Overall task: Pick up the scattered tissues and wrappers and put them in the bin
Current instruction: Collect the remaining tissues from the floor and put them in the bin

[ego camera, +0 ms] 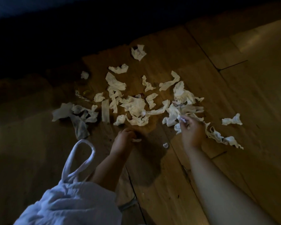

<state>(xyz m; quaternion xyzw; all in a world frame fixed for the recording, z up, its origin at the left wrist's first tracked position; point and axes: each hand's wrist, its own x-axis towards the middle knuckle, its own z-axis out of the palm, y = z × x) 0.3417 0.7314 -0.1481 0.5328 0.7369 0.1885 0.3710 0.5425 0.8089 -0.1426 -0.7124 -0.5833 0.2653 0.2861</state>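
Several crumpled white tissues (135, 106) lie scattered over the wooden floor (234, 95) ahead of me. My right hand (191, 129) grips a wad of tissue (182, 118) at the right edge of the pile. My left hand (124, 138) is low over the floor with fingers curled, pinching a small white scrap (136, 140). A tiny white bit (165, 145) lies between my hands. A clear crinkled wrapper (81, 95) sits at the pile's left. No bin is in view.
A white bag or cloth with a loop handle (81, 156) hangs from my left forearm at the lower left. Dark shadow covers the far side of the floor. More tissue strips (222, 138) trail to the right of my right hand.
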